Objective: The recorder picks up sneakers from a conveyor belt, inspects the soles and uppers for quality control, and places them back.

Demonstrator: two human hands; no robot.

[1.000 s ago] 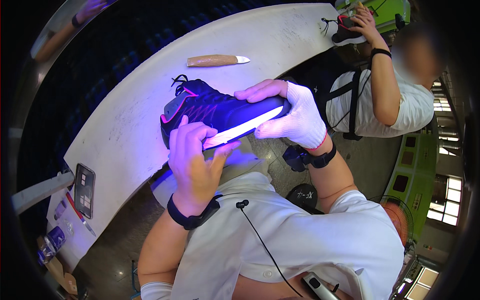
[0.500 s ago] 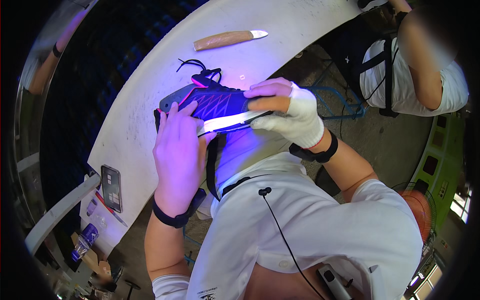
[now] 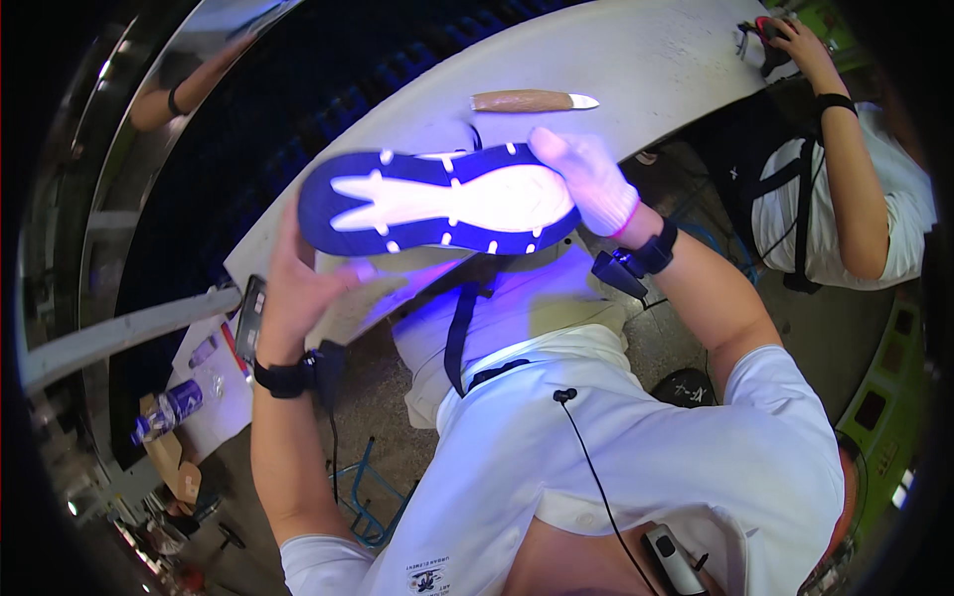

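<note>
A dark shoe [image 3: 397, 189] is held up over the table with its sole facing me. The sole is dark blue with a bright white centre shape and small white marks near its rim, all under violet light. My bare left hand [image 3: 306, 283] is at the toe end, thumb below the edge and the other fingers hidden behind. Around the heel end, my right hand [image 3: 594, 184] in a white fingerless glove grips with its thumb over the sole's edge. Beyond the shoe lies a knife [image 3: 522, 101] with a wrapped brown handle and pale tip.
The white table [image 3: 636, 50] curves away to the right, where a co-worker's hand [image 3: 795, 45] touches a dark and red shoe. A phone [image 3: 248, 320] lies by my left wrist. Further left are a bottle [image 3: 171, 409] and a pale rail [image 3: 129, 333].
The shoe has been turned from its side, so its sole now faces me. My left hand has moved from the shoe's side to its toe end; my view has shifted too.
</note>
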